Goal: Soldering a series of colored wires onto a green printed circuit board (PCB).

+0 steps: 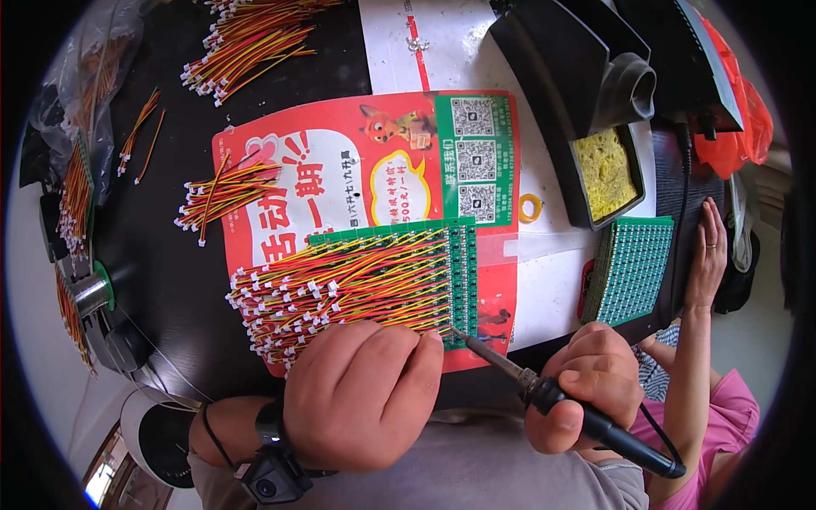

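Head view: right hand is clenched around the black handle of a soldering iron, fingers wrapped fully about the grip; the iron's thin metal tip points up and to the left and meets the lower right corner of a green circuit board strip. Left hand lies palm down with its fingers pressed flat, grasping nothing, on the near ends of the red and yellow wires that fan out leftward from the strip, each ending in a small white connector. A dark strap with a small device sits on the left wrist. Board and wires rest on a red printed sheet laid over the dark surface. Loose bundles of the same wires lie on the sheet's left edge, and more lie farther up the surface. To the right, a stack of green boards sits just below a black iron stand holding a yellow sponge. A small yellow tape ring lies near the stand. Another person's hand rests on the surface's right edge, well apart from the work.
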Demonstrator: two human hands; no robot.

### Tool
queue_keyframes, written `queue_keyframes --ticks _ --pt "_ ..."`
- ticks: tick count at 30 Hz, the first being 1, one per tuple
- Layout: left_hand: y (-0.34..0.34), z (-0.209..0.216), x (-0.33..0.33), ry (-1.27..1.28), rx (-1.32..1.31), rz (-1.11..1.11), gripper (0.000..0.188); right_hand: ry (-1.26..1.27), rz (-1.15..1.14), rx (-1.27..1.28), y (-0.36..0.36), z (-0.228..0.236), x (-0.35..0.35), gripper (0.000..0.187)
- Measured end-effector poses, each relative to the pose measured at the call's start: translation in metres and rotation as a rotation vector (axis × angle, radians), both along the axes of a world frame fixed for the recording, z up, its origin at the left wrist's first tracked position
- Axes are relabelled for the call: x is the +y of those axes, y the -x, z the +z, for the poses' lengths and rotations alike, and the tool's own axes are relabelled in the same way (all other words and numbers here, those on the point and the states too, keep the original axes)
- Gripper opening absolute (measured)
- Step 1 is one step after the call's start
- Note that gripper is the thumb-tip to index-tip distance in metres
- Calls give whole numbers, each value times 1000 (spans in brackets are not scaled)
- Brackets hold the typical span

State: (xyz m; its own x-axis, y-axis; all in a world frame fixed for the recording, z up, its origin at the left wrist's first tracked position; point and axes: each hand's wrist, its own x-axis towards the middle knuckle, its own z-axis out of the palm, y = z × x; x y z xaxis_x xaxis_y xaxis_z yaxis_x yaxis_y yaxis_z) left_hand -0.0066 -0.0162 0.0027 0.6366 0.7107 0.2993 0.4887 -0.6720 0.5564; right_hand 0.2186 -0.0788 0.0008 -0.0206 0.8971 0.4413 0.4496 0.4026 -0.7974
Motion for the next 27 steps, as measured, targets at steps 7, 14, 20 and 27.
queue_keyframes --ticks 7,14,20,27 --pt "0 1 0 0 17 -4 27 22 19 -21 -1 2 0 30" --pt "-1 0 0 11 16 5 27 16 -7 12 -1 1 -3 27" --pt "1 3 0 34 1 -17 29 -1 -19 22 -1 2 -1 27" --pt "0 -1 -3 -19 -4 -3 32 8 -26 28 1 1 -1 27"
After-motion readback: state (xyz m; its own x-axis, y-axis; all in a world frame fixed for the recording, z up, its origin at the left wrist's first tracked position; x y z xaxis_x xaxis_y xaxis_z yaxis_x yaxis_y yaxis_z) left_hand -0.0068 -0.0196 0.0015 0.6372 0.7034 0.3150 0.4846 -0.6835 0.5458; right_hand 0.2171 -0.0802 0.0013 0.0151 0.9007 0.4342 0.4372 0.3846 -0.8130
